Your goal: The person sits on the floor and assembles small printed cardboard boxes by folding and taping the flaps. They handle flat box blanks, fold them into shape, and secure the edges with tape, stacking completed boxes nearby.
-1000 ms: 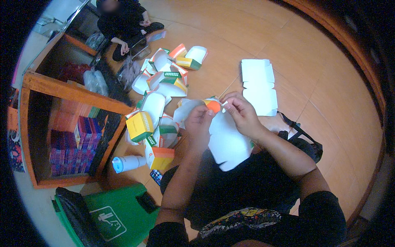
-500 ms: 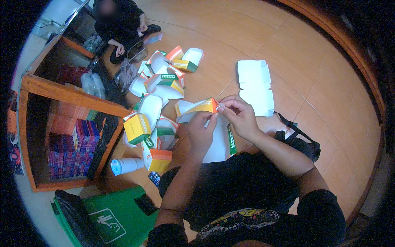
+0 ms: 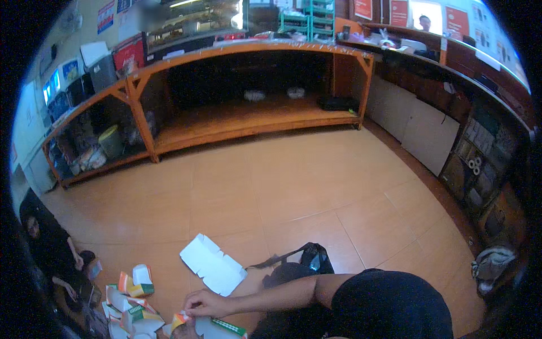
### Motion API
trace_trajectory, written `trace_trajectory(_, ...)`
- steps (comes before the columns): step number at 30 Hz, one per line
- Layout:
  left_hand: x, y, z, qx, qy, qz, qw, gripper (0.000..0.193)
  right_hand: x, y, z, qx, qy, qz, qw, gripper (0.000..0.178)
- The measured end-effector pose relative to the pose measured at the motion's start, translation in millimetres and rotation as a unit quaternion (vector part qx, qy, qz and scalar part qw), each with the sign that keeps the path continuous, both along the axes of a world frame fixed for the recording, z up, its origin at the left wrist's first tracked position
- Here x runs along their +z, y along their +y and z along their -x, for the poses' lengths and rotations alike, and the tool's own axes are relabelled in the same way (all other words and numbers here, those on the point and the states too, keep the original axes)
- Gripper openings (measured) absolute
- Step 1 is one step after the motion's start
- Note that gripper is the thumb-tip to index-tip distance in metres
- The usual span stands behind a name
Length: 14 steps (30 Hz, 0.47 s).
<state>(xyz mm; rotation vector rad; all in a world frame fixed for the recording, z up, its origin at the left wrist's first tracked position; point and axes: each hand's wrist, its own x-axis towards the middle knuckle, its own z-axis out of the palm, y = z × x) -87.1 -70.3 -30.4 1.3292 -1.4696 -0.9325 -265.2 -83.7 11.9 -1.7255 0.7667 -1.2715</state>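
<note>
My right hand [image 3: 208, 304] reaches in from the right, fingertips pinched on the orange corner of a folded paper food box [image 3: 179, 320]. My left hand [image 3: 185, 330] is against the same box, mostly cut off by the lower edge. Just right of it lies another food box [image 3: 223, 326], white inside with a green patterned edge, partly cut off. A flat, unfolded white carton [image 3: 212, 264] rests on the floor beyond my right hand. Folded food boxes [image 3: 137, 281] in white, yellow, orange and green are piled to the left.
A person in black [image 3: 48, 243] sits on the floor at the far left, beside the pile. A black bag [image 3: 316, 259] lies beyond my right arm. Across the tiled floor stands a long wooden counter [image 3: 254, 121] with a lower shelf. A crumpled cloth [image 3: 494, 268] lies at the right.
The view has swung up and to the right, bringing the counter and room into sight. My hands and the boxes now sit at the lower edge; the green bin and tumbler are out of view.
</note>
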Motion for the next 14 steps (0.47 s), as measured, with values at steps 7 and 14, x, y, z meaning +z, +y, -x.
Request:
trace_trajectory(7,55.7,54.4,25.2,-0.071,0.026,0.046,0.996,0.036,12.3,40.8,21.7,-0.051,0.165,0.171,0.970,0.017)
trace_trajectory(14,-32.0,25.8,22.1,-0.181,0.201,-0.087,0.959,0.067,21.0,97.4,21.1,-0.096,0.214,0.103,0.966,0.025)
